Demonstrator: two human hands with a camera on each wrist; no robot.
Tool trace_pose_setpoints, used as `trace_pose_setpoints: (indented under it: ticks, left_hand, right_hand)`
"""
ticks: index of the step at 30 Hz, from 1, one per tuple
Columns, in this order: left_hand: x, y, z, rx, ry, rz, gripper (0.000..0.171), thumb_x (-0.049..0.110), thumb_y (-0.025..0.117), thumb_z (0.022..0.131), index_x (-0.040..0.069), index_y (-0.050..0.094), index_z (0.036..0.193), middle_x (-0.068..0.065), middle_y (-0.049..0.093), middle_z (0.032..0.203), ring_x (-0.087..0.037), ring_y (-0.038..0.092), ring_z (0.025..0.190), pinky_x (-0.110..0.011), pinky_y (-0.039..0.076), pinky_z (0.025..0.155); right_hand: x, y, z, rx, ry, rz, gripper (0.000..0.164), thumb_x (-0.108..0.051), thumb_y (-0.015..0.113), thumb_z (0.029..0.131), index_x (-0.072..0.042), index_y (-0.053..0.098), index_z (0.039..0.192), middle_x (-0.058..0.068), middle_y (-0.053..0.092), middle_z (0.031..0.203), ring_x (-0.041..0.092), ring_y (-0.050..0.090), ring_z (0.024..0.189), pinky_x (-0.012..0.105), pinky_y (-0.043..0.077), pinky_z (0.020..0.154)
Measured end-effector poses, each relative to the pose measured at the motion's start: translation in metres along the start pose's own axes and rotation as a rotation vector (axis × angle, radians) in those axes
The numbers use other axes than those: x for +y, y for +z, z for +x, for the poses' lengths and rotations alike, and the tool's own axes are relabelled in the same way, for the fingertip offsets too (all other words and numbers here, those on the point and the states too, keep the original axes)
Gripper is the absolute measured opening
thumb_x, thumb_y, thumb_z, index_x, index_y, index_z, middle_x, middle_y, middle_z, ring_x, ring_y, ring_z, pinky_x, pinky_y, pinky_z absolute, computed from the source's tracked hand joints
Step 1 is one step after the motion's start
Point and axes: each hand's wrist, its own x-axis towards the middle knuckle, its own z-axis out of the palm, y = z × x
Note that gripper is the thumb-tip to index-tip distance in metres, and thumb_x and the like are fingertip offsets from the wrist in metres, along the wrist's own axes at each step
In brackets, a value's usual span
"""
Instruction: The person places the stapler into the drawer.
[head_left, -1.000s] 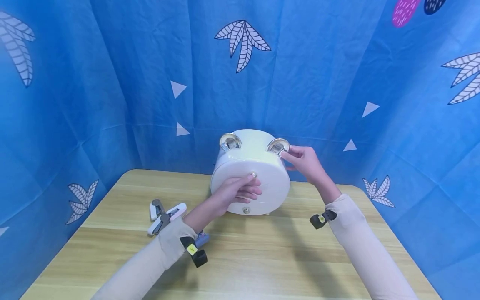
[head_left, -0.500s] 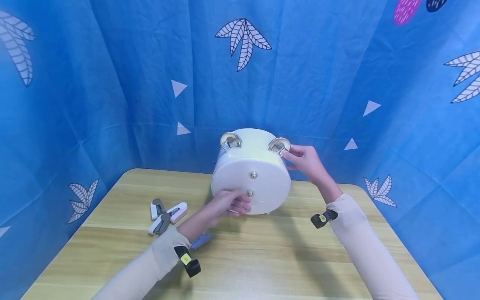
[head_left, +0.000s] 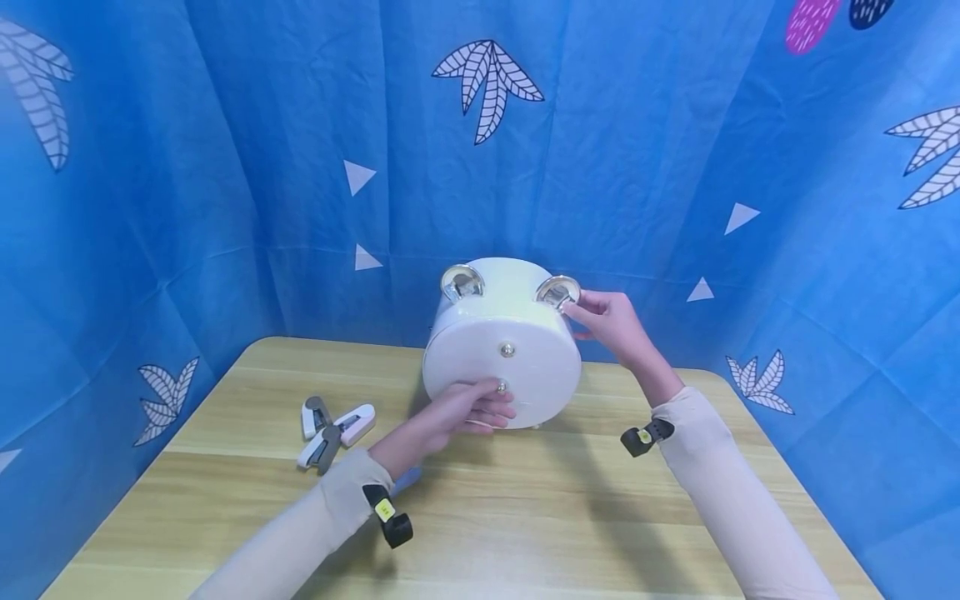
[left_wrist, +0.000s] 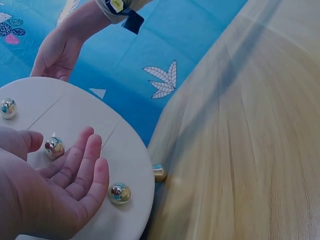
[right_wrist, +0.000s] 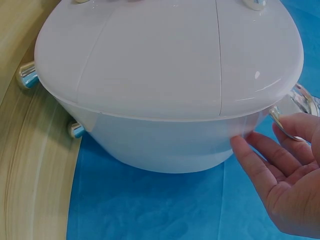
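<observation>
A white rounded drawer box (head_left: 543, 375) with shiny gold ears, knobs and feet stands at the back of the table. My left hand (head_left: 467, 406) is at its front, palm turned up and fingers loosely extended. In the left wrist view the middle knob (left_wrist: 54, 148) lies between the thumb and the fingers, not visibly gripped; the lower knob (left_wrist: 120, 193) is beside the little finger. My right hand (head_left: 615, 327) pinches the right ear (head_left: 558, 291), thumb in front and fingers behind. In the right wrist view, other fingertips (right_wrist: 239, 145) rest against the box's side wall (right_wrist: 165, 145).
Several small stapler-like things, white and grey (head_left: 321, 447) and pale pink (head_left: 356, 423), lie at the left of the wooden table (head_left: 525, 525). A blue one (head_left: 407, 480) is partly hidden by my left forearm. Blue patterned curtain (head_left: 637, 167) surrounds the back and sides.
My left hand has moved down the box's front, from the upper knob to the middle one, after dipping slightly lower and further left. The right hand and the box have stayed put.
</observation>
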Motion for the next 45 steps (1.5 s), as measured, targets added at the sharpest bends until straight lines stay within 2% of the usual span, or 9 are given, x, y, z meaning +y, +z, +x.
trace_pose_setpoints:
  ticks: [5, 11, 16, 19, 25, 32, 36, 40, 45]
  left_hand:
    - [0.002, 0.006, 0.0, 0.043, 0.01, 0.012, 0.045, 0.039, 0.054, 0.103, 0.004, 0.068, 0.126, -0.01, 0.078, 0.109, -0.015, 0.076, 0.092, -0.047, 0.056, 0.1]
    - [0.0, 0.01, 0.002, 0.104, 0.024, 0.011, 0.041, 0.037, 0.056, 0.102, 0.003, 0.071, 0.12, -0.007, 0.08, 0.101, -0.013, 0.076, 0.087, -0.031, 0.061, 0.084]
    - [-0.004, 0.014, 0.0, 0.121, 0.041, 0.016, 0.041, 0.037, 0.057, 0.102, 0.002, 0.072, 0.12, -0.01, 0.079, 0.103, -0.018, 0.077, 0.092, -0.038, 0.06, 0.091]
    - [-0.006, 0.016, -0.003, 0.118, 0.046, 0.015, 0.041, 0.036, 0.058, 0.102, 0.002, 0.071, 0.119, -0.011, 0.079, 0.104, -0.019, 0.077, 0.092, -0.041, 0.059, 0.093]
    - [-0.009, 0.019, -0.014, 0.107, 0.045, 0.022, 0.038, 0.035, 0.058, 0.102, 0.002, 0.072, 0.118, -0.01, 0.079, 0.103, -0.023, 0.077, 0.094, -0.03, 0.061, 0.084]
    - [-0.011, 0.021, -0.031, 0.064, 0.036, 0.073, 0.04, 0.038, 0.058, 0.102, 0.004, 0.072, 0.116, -0.008, 0.079, 0.103, -0.02, 0.076, 0.092, -0.042, 0.059, 0.092]
    - [-0.011, 0.022, -0.042, 0.031, 0.045, 0.087, 0.045, 0.04, 0.058, 0.102, 0.0, 0.071, 0.118, -0.008, 0.079, 0.103, -0.017, 0.075, 0.088, -0.038, 0.06, 0.089]
    - [-0.011, 0.025, -0.055, 0.007, 0.048, 0.101, 0.045, 0.043, 0.059, 0.101, 0.003, 0.072, 0.116, -0.007, 0.079, 0.102, -0.018, 0.074, 0.087, -0.039, 0.06, 0.089]
    - [-0.011, 0.029, -0.067, -0.025, 0.063, 0.131, 0.046, 0.046, 0.057, 0.102, 0.005, 0.073, 0.115, -0.008, 0.079, 0.103, -0.023, 0.074, 0.092, -0.038, 0.06, 0.088]
  right_hand:
    - [0.001, -0.001, 0.001, 0.003, 0.003, 0.001, 0.042, -0.022, 0.066, 0.101, -0.001, 0.063, 0.137, 0.022, 0.064, 0.137, 0.035, 0.06, 0.131, 0.047, 0.059, 0.09]
    - [0.001, -0.001, 0.001, 0.005, -0.002, 0.0, 0.042, -0.023, 0.066, 0.101, -0.002, 0.063, 0.137, 0.023, 0.064, 0.136, 0.035, 0.06, 0.131, 0.047, 0.059, 0.09]
    - [0.001, 0.001, 0.001, 0.011, 0.004, 0.004, 0.043, -0.023, 0.066, 0.101, -0.002, 0.062, 0.138, 0.023, 0.064, 0.136, 0.035, 0.06, 0.13, 0.044, 0.06, 0.089]
    - [0.001, 0.001, 0.001, 0.015, 0.007, 0.006, 0.043, -0.022, 0.065, 0.101, -0.002, 0.062, 0.138, 0.023, 0.064, 0.136, 0.036, 0.06, 0.13, 0.044, 0.06, 0.089]
    - [0.0, 0.002, 0.0, 0.014, 0.011, -0.009, 0.043, -0.023, 0.065, 0.101, -0.002, 0.062, 0.138, 0.023, 0.064, 0.136, 0.036, 0.06, 0.13, 0.044, 0.059, 0.089]
    - [-0.001, 0.002, 0.0, 0.015, 0.02, -0.012, 0.042, -0.025, 0.066, 0.1, -0.003, 0.063, 0.137, 0.022, 0.065, 0.135, 0.035, 0.061, 0.129, 0.046, 0.059, 0.091]
    - [-0.002, 0.003, 0.0, 0.018, 0.036, -0.013, 0.043, -0.025, 0.066, 0.1, -0.004, 0.063, 0.138, 0.021, 0.064, 0.137, 0.035, 0.06, 0.13, 0.046, 0.059, 0.091]
    - [-0.001, 0.003, 0.001, 0.022, 0.039, -0.008, 0.043, -0.023, 0.065, 0.101, -0.003, 0.062, 0.139, 0.02, 0.064, 0.138, 0.035, 0.06, 0.13, 0.045, 0.06, 0.09]
    - [-0.002, 0.004, 0.0, 0.027, 0.036, -0.005, 0.042, -0.021, 0.065, 0.101, -0.003, 0.062, 0.139, 0.022, 0.063, 0.137, 0.038, 0.059, 0.131, 0.045, 0.06, 0.09]
